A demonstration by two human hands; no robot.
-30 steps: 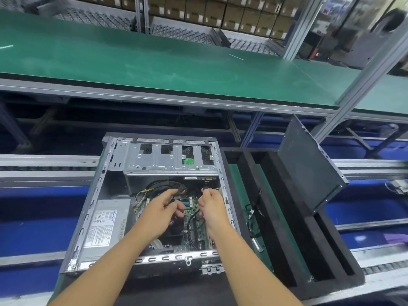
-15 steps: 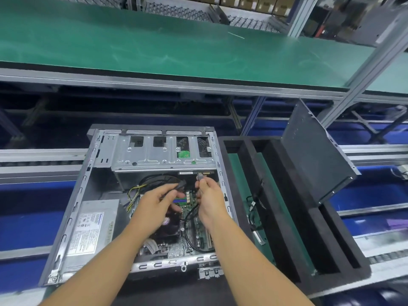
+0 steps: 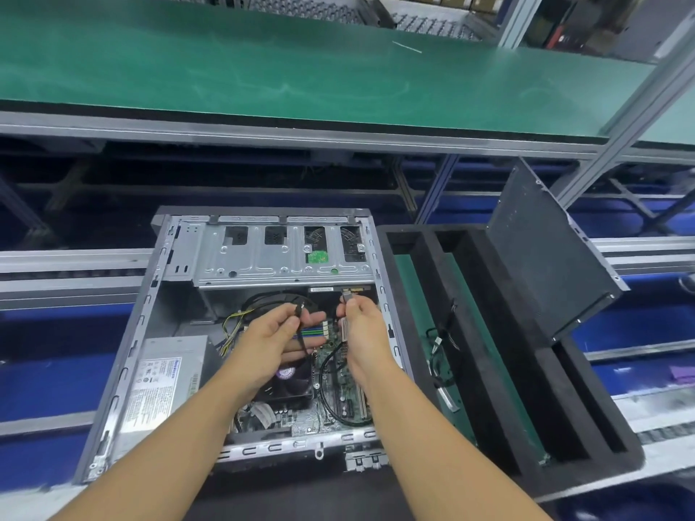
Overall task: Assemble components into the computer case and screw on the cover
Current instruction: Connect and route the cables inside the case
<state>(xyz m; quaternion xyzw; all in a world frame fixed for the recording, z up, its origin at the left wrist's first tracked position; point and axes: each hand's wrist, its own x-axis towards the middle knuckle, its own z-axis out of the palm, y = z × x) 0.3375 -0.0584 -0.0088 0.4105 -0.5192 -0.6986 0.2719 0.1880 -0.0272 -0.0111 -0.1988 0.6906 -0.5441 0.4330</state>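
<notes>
**Q:** Where is the case?

**A:** The open case [image 3: 129, 355] lies flat on its side on a conveyor line, low and centre, with its inside facing up. A drive cage [image 3: 278, 257] fills the far end. A power supply [image 3: 161, 381] sits near left, with a fan [image 3: 291, 385] and the board [image 3: 340, 385] to its right.

**Q:** What are the hands doing?

**A:** Both hover over the board, near each other but apart. The left hand [image 3: 269, 340] pinches the end of a thin black cable [image 3: 301, 334] between thumb and forefinger, the other fingers loosely stretched out. The right hand [image 3: 363, 329] has its fingers curled and pinches a small grey plug [image 3: 346, 295], pointed up just below the drive cage.

**Q:** And the cover?

**A:** The cover [image 3: 545, 250], a dark panel, leans tilted at the far right of a black foam tray [image 3: 500, 389], just beside the case. A loose wire [image 3: 445, 344] lies in the tray's green-floored slot nearest the case.

**Q:** Anything behind?

**A:** A broad green belt [image 3: 263, 69] runs across the top.
</notes>
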